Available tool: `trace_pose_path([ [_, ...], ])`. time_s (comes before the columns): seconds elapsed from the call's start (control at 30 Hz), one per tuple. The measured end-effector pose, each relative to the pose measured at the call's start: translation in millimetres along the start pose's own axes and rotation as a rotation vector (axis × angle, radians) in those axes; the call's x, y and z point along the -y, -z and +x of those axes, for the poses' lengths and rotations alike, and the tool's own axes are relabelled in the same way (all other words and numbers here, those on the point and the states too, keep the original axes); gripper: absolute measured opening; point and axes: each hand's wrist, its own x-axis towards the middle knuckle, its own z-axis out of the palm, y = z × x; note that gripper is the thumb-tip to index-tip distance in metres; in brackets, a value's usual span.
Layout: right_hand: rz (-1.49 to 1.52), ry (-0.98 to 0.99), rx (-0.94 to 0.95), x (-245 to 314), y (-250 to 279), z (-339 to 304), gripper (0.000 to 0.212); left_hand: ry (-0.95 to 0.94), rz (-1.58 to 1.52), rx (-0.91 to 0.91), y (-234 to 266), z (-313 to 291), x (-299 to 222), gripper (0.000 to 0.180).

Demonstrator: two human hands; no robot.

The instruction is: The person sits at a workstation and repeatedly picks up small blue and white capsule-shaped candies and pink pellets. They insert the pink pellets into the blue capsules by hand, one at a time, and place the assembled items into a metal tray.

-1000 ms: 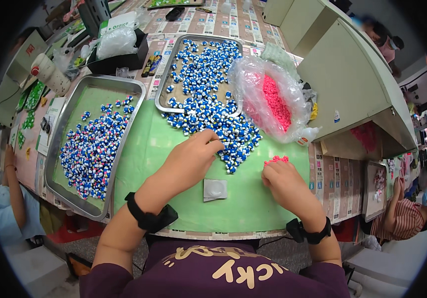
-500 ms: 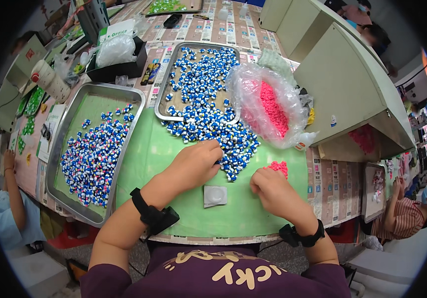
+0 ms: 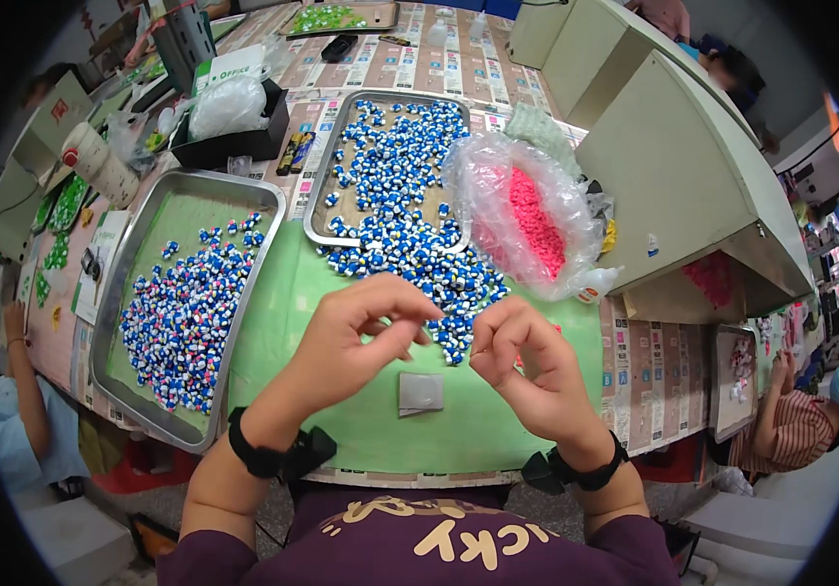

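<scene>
While my left hand (image 3: 356,337) and right hand (image 3: 532,363) face each other above the smooth pale-green sheet (image 3: 288,303), their fingertips stand apart, each hand curled with its thumb close to the forefinger; whether either pinches a tiny piece, I can't tell. Beyond them, a heap of small rounded blue-and-white pieces (image 3: 454,332) spills from a rectangular steel tray (image 3: 318,238) onto the sheet, and I make out no pink there. On my left, a second shallow steel tray (image 3: 161,210) holds many similar pieces flecked with pink (image 3: 185,322), so I'd judge those done and the heap, a large one, left. Right of the heap, a crumpled clear plastic bag (image 3: 483,181) gapes around bright pink bits (image 3: 537,225); a flat grey-white square pad (image 3: 421,393) lies on the sheet between my hands, nearer me. My right hand hides most of whatever pink lies behind it, my left covers part of the heap's edge, and single pieces are too small to read closely.
</scene>
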Motion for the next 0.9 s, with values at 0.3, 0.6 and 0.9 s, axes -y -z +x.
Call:
trace_pose_path([
  [0.3,0.024,0.120,-0.008,1.9,-18.4,4.6,0.022,0.268,-0.574,0.053,-17.6,-28.8,-12.5,0.014],
  [0.6,-0.332,0.285,0.101,13.2,-5.2,3.3,0.022,0.259,-0.373,0.054,-19.2,-32.5,-15.8,0.011],
  [0.9,-0.512,0.201,0.169,4.8,-7.9,9.3,0.019,0.157,-0.303,-0.094,-8.1,-38.8,-3.8,0.023],
])
